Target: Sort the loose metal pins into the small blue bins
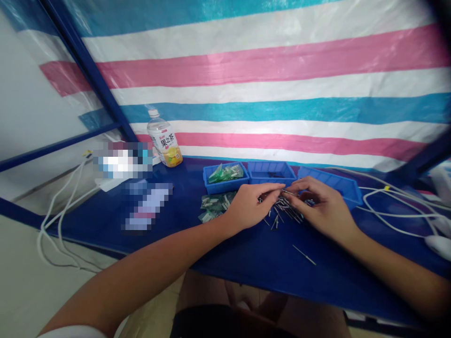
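Observation:
Above a pile of thin metal pins (287,209), which look like blind rivets, my two hands meet at the fingertips. My left hand (252,204) is closed in a pinch, and a slim metal piece (289,193) shows between it and the other hand. My right hand (326,206) pinches that slim piece from the right, with fingers curled. Exactly what lies inside the left fingertips is hidden. A single pin (304,255), thin with a thicker section, lies apart on the blue table (253,263), nearer to me.
Behind the hands stand a blue bin (225,190) with green packets, a second blue bin (271,180) with a few dark bits, and a third bin (352,192). Clear bags (211,206) lie left of my wrist. A drink bottle (165,141) stands back left; white cables (387,216) run at right.

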